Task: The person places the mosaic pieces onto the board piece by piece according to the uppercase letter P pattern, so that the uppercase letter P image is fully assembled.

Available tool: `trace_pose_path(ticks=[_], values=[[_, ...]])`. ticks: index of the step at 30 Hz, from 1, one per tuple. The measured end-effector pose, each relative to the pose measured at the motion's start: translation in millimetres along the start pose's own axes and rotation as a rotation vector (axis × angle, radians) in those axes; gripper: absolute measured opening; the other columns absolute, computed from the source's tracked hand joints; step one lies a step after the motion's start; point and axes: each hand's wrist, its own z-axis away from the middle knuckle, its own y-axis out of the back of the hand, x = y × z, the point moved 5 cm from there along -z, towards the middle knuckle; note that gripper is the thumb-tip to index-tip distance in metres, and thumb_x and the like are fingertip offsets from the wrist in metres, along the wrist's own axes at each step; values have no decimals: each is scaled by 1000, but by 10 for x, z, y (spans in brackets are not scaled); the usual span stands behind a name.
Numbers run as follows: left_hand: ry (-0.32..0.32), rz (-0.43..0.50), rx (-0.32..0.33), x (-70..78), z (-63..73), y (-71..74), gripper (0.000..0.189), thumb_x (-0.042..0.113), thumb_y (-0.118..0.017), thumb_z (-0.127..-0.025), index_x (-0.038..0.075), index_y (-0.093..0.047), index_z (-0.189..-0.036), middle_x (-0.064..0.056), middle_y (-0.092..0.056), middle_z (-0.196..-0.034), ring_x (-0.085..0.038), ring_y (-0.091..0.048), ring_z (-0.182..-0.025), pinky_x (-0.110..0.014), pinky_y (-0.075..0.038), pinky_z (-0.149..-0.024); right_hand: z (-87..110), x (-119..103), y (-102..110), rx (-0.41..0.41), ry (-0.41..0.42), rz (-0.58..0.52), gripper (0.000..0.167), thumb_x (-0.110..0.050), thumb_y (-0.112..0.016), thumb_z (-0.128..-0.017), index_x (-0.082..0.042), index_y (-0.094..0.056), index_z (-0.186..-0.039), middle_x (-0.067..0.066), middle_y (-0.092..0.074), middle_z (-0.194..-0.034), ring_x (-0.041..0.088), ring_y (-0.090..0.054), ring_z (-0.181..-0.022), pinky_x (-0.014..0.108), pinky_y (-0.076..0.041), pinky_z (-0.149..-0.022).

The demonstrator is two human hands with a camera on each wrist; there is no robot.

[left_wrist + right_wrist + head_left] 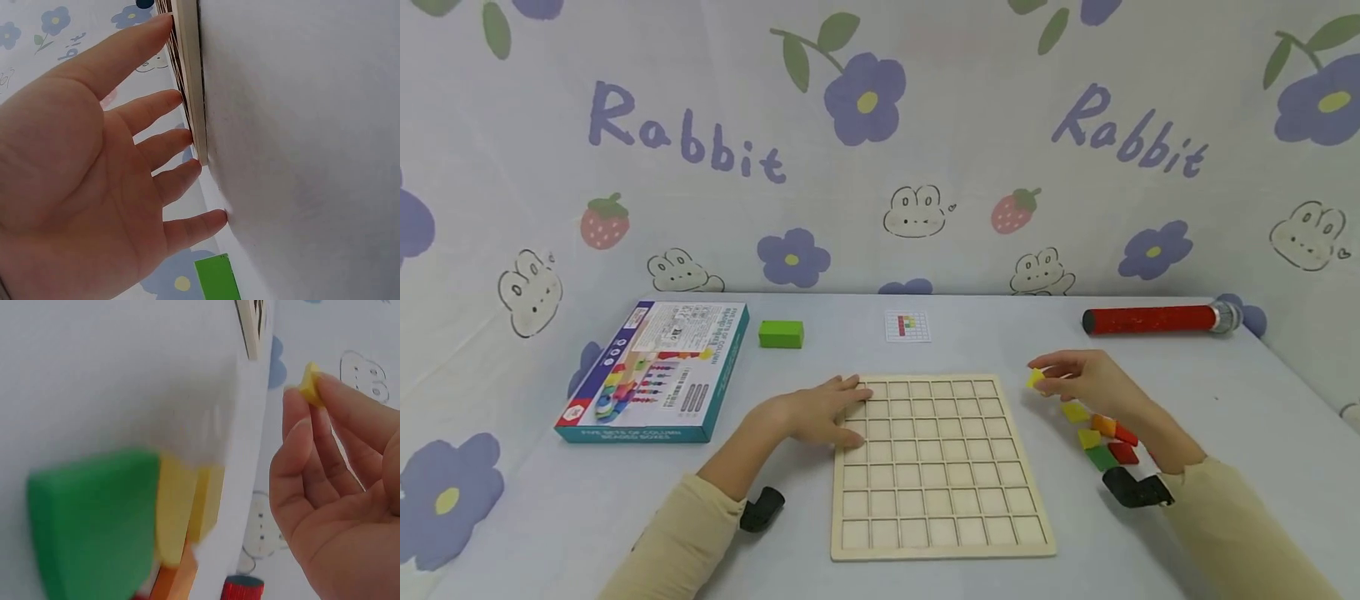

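With our right hand (1086, 379), we pinch a yellow piece (1035, 377) between thumb and fingers, to the right of the board (938, 477). We rest our left hand (815, 413) at the board's left edge, fingers spread apart. Coloured blocks (1102, 458) lie near our right wrist.

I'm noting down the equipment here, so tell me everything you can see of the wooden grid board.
The wooden grid board is a pale, thin, roughly square panel that looks like light wood. A plain rim with slightly rounded corners surrounds seven rows of seven square cells, marked off by narrow lines. No block sits in any visible cell. It lies flat on the white tabletop. The left hand touches its left side, partly covering the upper corner.
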Motion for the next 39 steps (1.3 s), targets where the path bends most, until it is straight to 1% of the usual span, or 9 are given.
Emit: trace_pose_path(ticks=[5, 9, 15, 19, 22, 25, 29, 35, 39], values=[[13, -4, 6, 4, -9, -11, 70, 37, -61, -93, 15, -29, -151, -10, -14, -158, -28, -8, -144, -47, -14, -113, -119, -134, -178, -92, 2, -67, 44, -22, -72, -87, 0, -61, -124, 10, -65, -102, 25, -63, -84, 33, -53, -76], [23, -9, 11, 1, -20, -14, 70, 37, -62, -93, 16, -29, -151, -9, -14, -157, -28, -8, -144, -46, -13, -113, -184, -293, -326, -142, 30, -98, 39, -16, -71, -87, 3, -62, -120, 8, -65, -93, 24, -63, -85, 33, -53, -75], [14, -3, 17, -3, -8, -15, 70, 36, -62, -92, 16, -29, -151, -9, -15, -157, -29, -8, -144, -47, -13, -113, -275, -437, -567, -204, 39, -118, 35, -11, -71, -86, 3, -65, -117, 7, -64, -88, 20, -59, -79, 30, -51, -70], [-5, -4, 17, 18, -4, -17, 67, 35, -61, -93, 16, -31, -151, -7, -17, -157, -30, -8, -143, -47, -14, -113, -323, -489, -691, -218, 38, -91, 31, -9, -71, -86, 1, -67, -115, 7, -63, -90, 20, -55, -83, 28, -49, -67], [-33, -13, 12, 41, -13, -24, 64, 32, -60, -94, 15, -32, -150, -8, -19, -157, -30, -8, -143, -46, -15, -113, -346, -532, -758, -223, 55, -65, 30, -11, -71, -86, -1, -68, -114, 6, -63, -92, 20, -52, -85, 28, -48, -65], [-54, -7, 2, 59, -20, -30, 62, 28, -59, -95, 14, -33, -150, -9, -19, -157, -28, -9, -143, -45, -17, -113, -358, -565, -809, -230, 69, -64, 29, -11, -72, -86, -1, -69, -112, 6, -63, -91, 18, -52, -81, 26, -48, -62], [-50, 8, -7, 64, -18, -38, 62, 27, -58, -96, 15, -32, -150, -8, -17, -157, -26, -8, -144, -44, -17, -113, -360, -592, -835, -232, 80, -65, 27, -12, -71, -86, -1, -69, -110, 5, -65, -89, 16, -54, -77, 25, -48, -62], [-43, 1, -17, 70, -11, -39, 61, 27, -58, -96, 14, -31, -150, -9, -15, -157, -25, -8, -144, -43, -17, -113, -370, -636, -870, -240, 102, -61, 24, -11, -71, -86, 2, -70, -106, 6, -67, -87, 15, -57, -71, 27, -51, -63], [-54, 2, -21, 79, -14, -43, 62, 27, -57, -96, 12, -31, -150, -10, -15, -157, -25, -8, -144, -43, -18, -113, -369, -661, -908, -240, 100, -41, 22, -10, -71, -87, 2, -71, -105, 7, -69, -91, 14, -58, -72, 27, -51, -64]])
